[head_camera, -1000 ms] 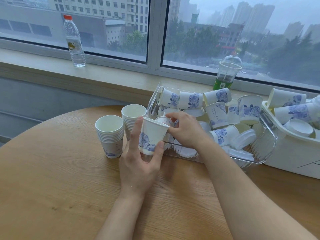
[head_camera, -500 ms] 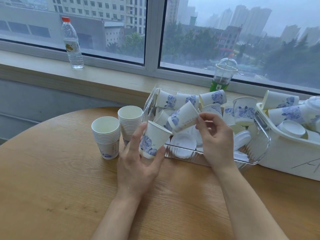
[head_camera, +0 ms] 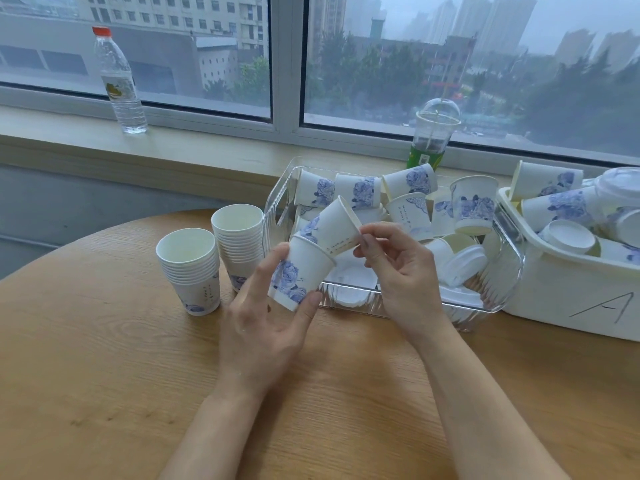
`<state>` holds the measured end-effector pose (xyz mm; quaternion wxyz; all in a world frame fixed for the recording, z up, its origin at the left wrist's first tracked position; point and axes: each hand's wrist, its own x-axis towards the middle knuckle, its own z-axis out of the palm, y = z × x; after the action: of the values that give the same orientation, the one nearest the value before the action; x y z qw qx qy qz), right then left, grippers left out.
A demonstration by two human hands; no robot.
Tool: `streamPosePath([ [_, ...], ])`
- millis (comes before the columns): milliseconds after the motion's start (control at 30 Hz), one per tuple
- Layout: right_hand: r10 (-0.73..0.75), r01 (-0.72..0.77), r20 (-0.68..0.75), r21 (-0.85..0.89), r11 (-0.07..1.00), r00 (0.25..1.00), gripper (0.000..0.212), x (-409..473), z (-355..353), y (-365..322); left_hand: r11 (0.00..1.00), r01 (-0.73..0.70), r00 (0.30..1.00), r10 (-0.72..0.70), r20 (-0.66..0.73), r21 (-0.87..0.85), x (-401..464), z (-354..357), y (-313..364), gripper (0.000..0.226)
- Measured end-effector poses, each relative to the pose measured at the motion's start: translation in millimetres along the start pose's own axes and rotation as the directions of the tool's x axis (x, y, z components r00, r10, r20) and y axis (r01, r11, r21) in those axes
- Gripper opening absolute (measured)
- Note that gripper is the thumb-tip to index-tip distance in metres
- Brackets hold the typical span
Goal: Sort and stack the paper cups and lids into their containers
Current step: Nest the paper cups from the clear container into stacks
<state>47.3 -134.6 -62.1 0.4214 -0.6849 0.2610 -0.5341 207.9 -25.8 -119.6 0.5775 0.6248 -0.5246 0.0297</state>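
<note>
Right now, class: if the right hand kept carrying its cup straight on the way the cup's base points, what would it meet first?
Most likely the cup in the left hand: the right hand aims its tilted cup base-first at that open mouth, though depth is uncertain.

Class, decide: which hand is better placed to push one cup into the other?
Right. The right hand pinches the upper cup, its base at the mouth of the lower cup, which the left hand steadies.
</note>
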Motion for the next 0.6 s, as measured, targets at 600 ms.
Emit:
streamPosePath([
  [600, 0.011, -0.011, 0.121, -0.005, 1.0, 0.993, 0.012, 0.1, -3.2, 9.6, 1.0, -0.029, 1.0, 0.029, 0.0, -0.007, -0.6, 1.2, -3.1, 0.067],
])
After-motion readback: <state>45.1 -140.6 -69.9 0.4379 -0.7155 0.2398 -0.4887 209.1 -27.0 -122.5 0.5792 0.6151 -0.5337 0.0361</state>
